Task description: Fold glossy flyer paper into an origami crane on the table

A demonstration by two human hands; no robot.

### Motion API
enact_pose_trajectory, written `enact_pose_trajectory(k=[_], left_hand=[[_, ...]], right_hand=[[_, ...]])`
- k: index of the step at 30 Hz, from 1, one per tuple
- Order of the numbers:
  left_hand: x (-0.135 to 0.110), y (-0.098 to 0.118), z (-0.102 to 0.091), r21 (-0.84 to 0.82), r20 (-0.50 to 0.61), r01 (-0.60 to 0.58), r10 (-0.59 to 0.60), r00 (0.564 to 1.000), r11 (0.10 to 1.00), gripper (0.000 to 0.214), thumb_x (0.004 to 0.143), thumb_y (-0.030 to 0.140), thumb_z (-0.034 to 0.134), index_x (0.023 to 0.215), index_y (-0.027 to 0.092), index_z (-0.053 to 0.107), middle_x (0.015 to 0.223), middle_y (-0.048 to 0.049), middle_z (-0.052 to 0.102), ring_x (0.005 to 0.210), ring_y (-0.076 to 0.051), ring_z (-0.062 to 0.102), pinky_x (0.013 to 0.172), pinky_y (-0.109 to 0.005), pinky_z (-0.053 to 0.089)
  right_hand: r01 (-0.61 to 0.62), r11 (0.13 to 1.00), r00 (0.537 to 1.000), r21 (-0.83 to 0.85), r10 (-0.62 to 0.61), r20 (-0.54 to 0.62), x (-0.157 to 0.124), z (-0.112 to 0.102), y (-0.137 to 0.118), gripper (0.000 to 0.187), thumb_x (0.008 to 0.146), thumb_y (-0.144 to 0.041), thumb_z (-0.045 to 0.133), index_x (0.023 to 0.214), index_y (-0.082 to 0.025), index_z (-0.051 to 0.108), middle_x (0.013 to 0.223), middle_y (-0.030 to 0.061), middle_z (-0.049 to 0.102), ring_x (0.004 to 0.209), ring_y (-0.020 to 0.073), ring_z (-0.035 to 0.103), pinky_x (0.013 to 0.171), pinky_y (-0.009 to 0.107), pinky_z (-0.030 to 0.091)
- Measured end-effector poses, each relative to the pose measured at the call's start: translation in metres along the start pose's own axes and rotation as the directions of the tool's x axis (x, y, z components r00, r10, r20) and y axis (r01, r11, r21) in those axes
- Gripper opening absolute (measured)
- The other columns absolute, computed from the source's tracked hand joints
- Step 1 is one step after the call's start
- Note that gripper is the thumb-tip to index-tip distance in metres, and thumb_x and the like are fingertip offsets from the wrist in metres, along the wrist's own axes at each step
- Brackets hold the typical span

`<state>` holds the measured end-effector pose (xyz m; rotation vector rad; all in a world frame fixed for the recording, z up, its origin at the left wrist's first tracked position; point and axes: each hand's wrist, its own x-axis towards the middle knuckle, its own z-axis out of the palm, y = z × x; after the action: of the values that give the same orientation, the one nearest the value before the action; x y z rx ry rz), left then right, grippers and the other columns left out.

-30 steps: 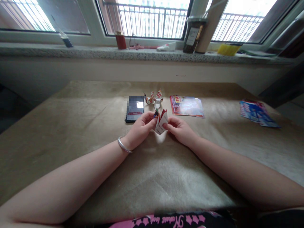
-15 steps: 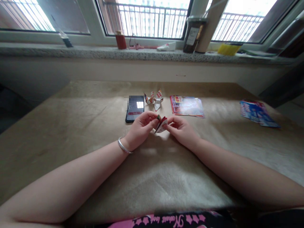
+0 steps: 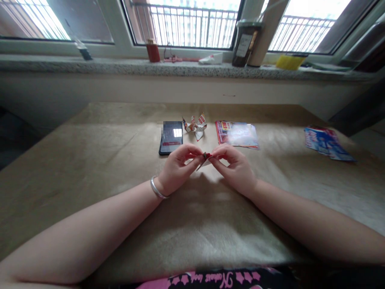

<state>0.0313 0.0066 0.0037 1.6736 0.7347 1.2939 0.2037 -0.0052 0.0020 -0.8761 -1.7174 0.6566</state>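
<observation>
The left hand [image 3: 179, 167] and the right hand [image 3: 236, 167] meet over the table [image 3: 195, 228], each with thumb and fingertips pinched on a small folded paper [image 3: 206, 161], which sits between the two sets of fingers. Red and green show along the paper's upper edge and a pale face is turned toward the person; the fingers cover so much of it that its exact folds are hard to make out. Just beyond the left fingers lies a dark phone [image 3: 171, 139], flat, with a bright reflection on its screen. Straight ahead of the fingertips, close to the phone, rests a folded paper figure [image 3: 199, 130], white with red and orange print and pointed ends sticking up. Just beyond the right fingers is a stack of leaflets [image 3: 237, 134], red at its left edge and glossy with glare; well off to the right of those fingers lie some blue leaflets [image 3: 326, 143], overlapping one another. Back from the left fingers, a silver bracelet [image 3: 157, 188] circles the wrist. Far beyond both hands, a speckled windowsill [image 3: 120, 69] carries a red container [image 3: 153, 52] and a yellow object [image 3: 290, 62].
</observation>
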Motion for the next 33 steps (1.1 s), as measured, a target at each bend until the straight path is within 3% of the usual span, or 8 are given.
enact_pose_trajectory(k=[8, 16, 23, 33], left_hand=[[0.000, 0.004, 0.001, 0.117, 0.059, -0.028, 0.022, 0.998, 0.993, 0.004, 0.076, 0.018, 0.059, 0.078, 0.016, 0.056, 0.078, -0.0013, 0.056, 0.074, -0.011, 0.055, 0.070, -0.022, 0.048], [-0.001, 0.008, 0.002, 0.049, 0.104, -0.009, 0.003, 0.995, 0.999, 0.005, 0.077, 0.020, 0.057, 0.080, 0.016, 0.055, 0.078, -0.0009, 0.054, 0.073, -0.010, 0.054, 0.068, -0.021, 0.048], [-0.002, 0.008, 0.003, 0.020, 0.033, 0.033, -0.034, 0.999, 0.999, 0.005, 0.075, 0.017, 0.055, 0.078, 0.016, 0.051, 0.074, 0.0015, 0.051, 0.064, -0.007, 0.052, 0.059, -0.018, 0.047], [-0.003, 0.008, 0.005, -0.013, 0.062, 0.039, -0.038, 0.997, 0.999, 0.008, 0.076, 0.019, 0.059, 0.081, 0.016, 0.054, 0.078, 0.0000, 0.056, 0.072, -0.009, 0.055, 0.066, -0.018, 0.048]], right_hand=[[0.017, 0.999, 0.998, -0.032, -0.015, 0.062, -0.003, 0.001, -0.006, 0.003, 0.081, -0.024, 0.060, 0.080, -0.022, 0.057, 0.073, -0.0004, 0.058, 0.067, 0.0120, 0.054, 0.064, 0.027, 0.046], [0.063, 0.996, 0.993, -0.060, -0.057, 0.100, -0.002, 0.000, -0.011, 0.006, 0.081, -0.019, 0.057, 0.078, -0.022, 0.054, 0.073, -0.0009, 0.054, 0.068, 0.0119, 0.051, 0.063, 0.026, 0.044], [-0.032, 0.998, 0.998, 0.044, 0.030, 0.059, -0.005, 0.001, -0.007, 0.007, 0.083, -0.021, 0.055, 0.079, -0.022, 0.050, 0.073, -0.0013, 0.052, 0.068, 0.0117, 0.050, 0.066, 0.027, 0.043], [-0.133, 0.976, 0.991, 0.174, 0.124, 0.058, -0.002, 0.004, -0.006, 0.011, 0.079, -0.030, 0.063, 0.078, -0.021, 0.056, 0.073, -0.0014, 0.057, 0.065, 0.0103, 0.054, 0.063, 0.025, 0.047]])
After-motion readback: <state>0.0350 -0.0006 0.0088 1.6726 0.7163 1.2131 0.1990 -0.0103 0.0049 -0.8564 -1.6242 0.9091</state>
